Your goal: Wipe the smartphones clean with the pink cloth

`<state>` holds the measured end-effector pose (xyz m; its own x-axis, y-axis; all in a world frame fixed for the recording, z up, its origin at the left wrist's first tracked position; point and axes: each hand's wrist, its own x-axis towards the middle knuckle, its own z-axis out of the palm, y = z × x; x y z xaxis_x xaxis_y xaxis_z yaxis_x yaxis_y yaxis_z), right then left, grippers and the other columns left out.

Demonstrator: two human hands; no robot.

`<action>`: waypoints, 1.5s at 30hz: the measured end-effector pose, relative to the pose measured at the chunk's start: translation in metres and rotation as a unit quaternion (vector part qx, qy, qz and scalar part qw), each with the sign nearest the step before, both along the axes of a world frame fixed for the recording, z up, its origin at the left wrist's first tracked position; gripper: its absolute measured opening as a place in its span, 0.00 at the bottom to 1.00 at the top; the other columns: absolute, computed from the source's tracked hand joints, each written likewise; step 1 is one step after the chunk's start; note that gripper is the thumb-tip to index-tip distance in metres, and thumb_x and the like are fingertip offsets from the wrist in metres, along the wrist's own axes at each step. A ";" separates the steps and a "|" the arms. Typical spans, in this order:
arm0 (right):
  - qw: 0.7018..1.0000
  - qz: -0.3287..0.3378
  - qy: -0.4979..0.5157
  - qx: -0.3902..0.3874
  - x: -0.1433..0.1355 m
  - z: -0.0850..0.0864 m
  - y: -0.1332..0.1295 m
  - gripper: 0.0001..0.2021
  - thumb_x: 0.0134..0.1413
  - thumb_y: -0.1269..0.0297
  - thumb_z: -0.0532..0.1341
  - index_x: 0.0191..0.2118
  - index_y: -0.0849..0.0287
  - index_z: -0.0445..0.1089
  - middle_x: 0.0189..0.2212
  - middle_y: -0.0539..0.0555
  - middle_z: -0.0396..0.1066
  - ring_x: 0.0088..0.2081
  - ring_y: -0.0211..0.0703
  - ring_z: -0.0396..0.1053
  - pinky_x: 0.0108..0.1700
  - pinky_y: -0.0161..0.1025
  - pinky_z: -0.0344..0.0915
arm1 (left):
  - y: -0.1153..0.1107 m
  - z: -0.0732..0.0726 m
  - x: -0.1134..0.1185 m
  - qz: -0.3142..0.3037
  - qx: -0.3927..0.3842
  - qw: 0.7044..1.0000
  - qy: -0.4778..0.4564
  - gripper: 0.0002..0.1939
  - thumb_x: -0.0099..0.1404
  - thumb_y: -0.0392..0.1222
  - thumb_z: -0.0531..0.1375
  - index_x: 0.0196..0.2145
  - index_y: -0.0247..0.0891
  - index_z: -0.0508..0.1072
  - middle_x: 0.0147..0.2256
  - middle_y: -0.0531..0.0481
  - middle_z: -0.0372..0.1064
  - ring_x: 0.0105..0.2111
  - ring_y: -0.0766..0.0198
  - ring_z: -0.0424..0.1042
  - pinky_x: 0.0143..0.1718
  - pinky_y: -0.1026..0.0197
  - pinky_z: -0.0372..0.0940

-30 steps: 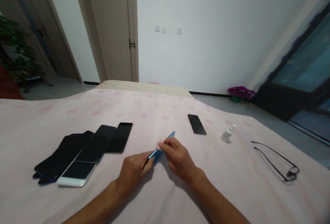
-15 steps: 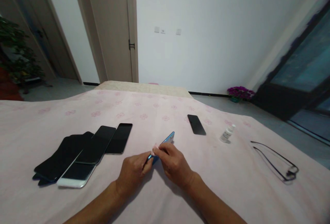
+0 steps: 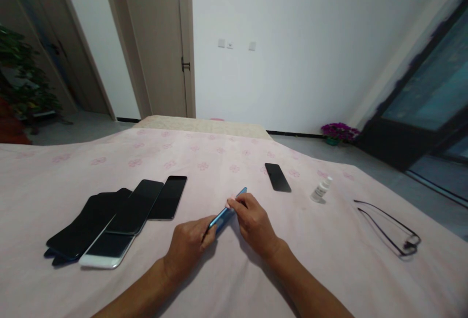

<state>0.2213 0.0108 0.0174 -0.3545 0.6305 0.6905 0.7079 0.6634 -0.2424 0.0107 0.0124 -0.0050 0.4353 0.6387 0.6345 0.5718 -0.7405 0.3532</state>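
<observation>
A blue phone [image 3: 222, 218] is tilted on its edge above the pink cloth, near the middle of the view. My left hand [image 3: 190, 242] grips its lower left end, fingers closed round it. At the upper right part of the phone, my right hand [image 3: 253, 220] pinches a small pale pink cloth [image 3: 228, 204] against the edge. Most of that small cloth is hidden by the fingers. To the left lie several dark phones [image 3: 137, 208], overlapping, with a white-framed phone [image 3: 106, 249] in front.
Beyond my right hand, a black phone [image 3: 278, 177] lies flat. Right of it stand a small white spray bottle [image 3: 321, 189] and, farther right, black-framed glasses [image 3: 389, 230]. The flower-patterned bedcloth [image 3: 204, 152] stretches back towards a white wall.
My right hand has slid up and right along the phone's edge with the small cloth. More of the phone's edge shows between the hands. My left hand keeps its hold.
</observation>
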 end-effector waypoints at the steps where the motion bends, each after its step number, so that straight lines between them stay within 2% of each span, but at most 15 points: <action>1: 1.000 0.016 -0.005 0.001 -0.005 -0.001 -0.003 0.21 0.58 0.80 0.52 0.55 0.59 0.66 0.43 0.59 0.66 0.45 0.47 0.66 0.47 0.44 0.70 | 0.000 0.000 0.000 0.002 -0.002 1.000 0.000 0.12 0.70 0.39 0.54 0.46 0.37 0.75 0.34 0.50 0.79 0.29 0.63 0.78 0.31 0.65 0.69; 4: 0.999 0.045 -0.021 0.011 -0.012 -0.002 -0.007 0.19 0.60 0.78 0.53 0.55 0.59 0.66 0.43 0.59 0.67 0.44 0.46 0.67 0.46 0.43 0.71 | 0.001 -0.002 0.000 0.008 -0.002 1.000 0.001 0.11 0.70 0.40 0.54 0.45 0.37 0.75 0.33 0.50 0.79 0.28 0.63 0.78 0.30 0.65 0.68; 6: 0.999 0.042 -0.021 0.014 -0.010 -0.001 -0.004 0.18 0.61 0.77 0.53 0.55 0.59 0.66 0.42 0.59 0.68 0.44 0.46 0.67 0.46 0.44 0.71 | 0.001 -0.002 0.000 0.006 -0.001 1.000 0.003 0.11 0.70 0.40 0.54 0.45 0.38 0.75 0.33 0.50 0.79 0.27 0.64 0.77 0.29 0.65 0.68; 11: 1.000 -0.025 0.015 0.003 0.011 0.003 0.010 0.20 0.58 0.81 0.52 0.51 0.57 0.69 0.41 0.58 0.66 0.43 0.47 0.67 0.46 0.45 0.70 | 0.001 -0.001 0.001 0.007 0.000 1.000 0.010 0.12 0.70 0.38 0.54 0.45 0.38 0.75 0.30 0.52 0.78 0.25 0.64 0.76 0.27 0.65 0.67; 14: 0.998 -0.044 0.036 0.003 0.012 0.002 0.010 0.19 0.58 0.81 0.52 0.50 0.57 0.70 0.40 0.58 0.66 0.43 0.47 0.67 0.45 0.45 0.70 | 0.001 0.000 0.001 0.009 0.011 1.000 0.012 0.12 0.70 0.38 0.53 0.44 0.38 0.76 0.31 0.51 0.78 0.26 0.64 0.77 0.28 0.64 0.68; 21: 0.999 0.035 0.014 -0.020 -0.009 0.002 -0.002 0.19 0.59 0.79 0.53 0.53 0.56 0.68 0.42 0.58 0.67 0.44 0.46 0.67 0.47 0.44 0.70 | 0.002 0.000 0.000 0.008 0.001 1.000 0.012 0.12 0.70 0.39 0.53 0.45 0.37 0.75 0.34 0.49 0.79 0.28 0.63 0.78 0.31 0.65 0.69; 27: 0.993 -0.060 0.104 0.002 0.015 -0.004 0.018 0.17 0.61 0.77 0.53 0.49 0.56 0.73 0.40 0.57 0.66 0.42 0.44 0.68 0.46 0.43 0.70 | 0.002 -0.001 -0.001 -0.008 0.009 1.000 0.013 0.12 0.70 0.38 0.53 0.46 0.37 0.75 0.33 0.50 0.79 0.28 0.64 0.78 0.30 0.66 0.69; 31: 0.972 -0.124 0.196 -0.026 0.027 -0.011 0.032 0.13 0.61 0.71 0.56 0.46 0.57 0.76 0.38 0.57 0.70 0.40 0.44 0.70 0.44 0.43 0.70 | 0.002 -0.002 0.000 -0.019 0.018 1.000 0.008 0.12 0.69 0.37 0.54 0.46 0.37 0.75 0.32 0.50 0.79 0.28 0.64 0.78 0.30 0.66 0.70; 34: 0.950 -0.140 0.258 -0.105 0.030 -0.015 0.036 0.12 0.60 0.64 0.58 0.44 0.60 0.78 0.38 0.59 0.75 0.41 0.47 0.72 0.46 0.46 0.69 | 0.002 -0.001 -0.001 -0.021 0.012 1.000 0.005 0.12 0.69 0.37 0.54 0.46 0.37 0.75 0.33 0.51 0.79 0.29 0.64 0.78 0.32 0.66 0.70; 37: 0.913 -0.131 0.329 -0.200 0.030 -0.018 0.037 0.15 0.57 0.58 0.61 0.42 0.62 0.79 0.37 0.60 0.77 0.41 0.49 0.73 0.46 0.47 0.68 | 0.002 -0.002 -0.001 -0.026 0.009 1.000 0.005 0.12 0.69 0.38 0.54 0.48 0.37 0.74 0.34 0.51 0.79 0.29 0.64 0.78 0.32 0.65 0.71; 40: 0.861 -0.105 0.407 -0.286 0.028 -0.020 0.036 0.19 0.53 0.53 0.63 0.41 0.65 0.79 0.28 0.57 0.77 0.30 0.45 0.72 0.33 0.40 0.68 | 0.003 -0.003 -0.002 -0.033 0.006 0.999 0.011 0.13 0.70 0.38 0.54 0.49 0.38 0.73 0.35 0.50 0.79 0.30 0.63 0.78 0.33 0.65 0.71; 42: 0.828 -0.092 0.449 -0.322 0.026 -0.020 0.035 0.22 0.52 0.51 0.64 0.41 0.67 0.78 0.22 0.53 0.72 0.22 0.38 0.65 0.23 0.34 0.61 | 0.003 -0.004 -0.003 -0.036 0.004 0.999 0.017 0.13 0.71 0.39 0.54 0.50 0.38 0.73 0.34 0.50 0.78 0.30 0.64 0.78 0.33 0.65 0.71; 43: 0.819 -0.090 0.463 -0.327 0.026 -0.019 0.035 0.22 0.52 0.51 0.64 0.41 0.68 0.78 0.20 0.52 0.70 0.20 0.36 0.62 0.21 0.33 0.57 | 0.003 -0.004 -0.003 -0.039 0.003 0.999 0.018 0.13 0.71 0.39 0.53 0.50 0.38 0.73 0.34 0.50 0.78 0.30 0.64 0.78 0.34 0.65 0.71; 45: 0.820 -0.091 0.473 -0.309 0.025 -0.015 0.035 0.22 0.52 0.51 0.64 0.41 0.68 0.77 0.19 0.50 0.68 0.19 0.33 0.58 0.20 0.32 0.55 | 0.003 -0.004 -0.003 -0.044 -0.004 0.999 0.015 0.13 0.71 0.39 0.53 0.50 0.38 0.73 0.33 0.50 0.78 0.30 0.64 0.78 0.34 0.66 0.71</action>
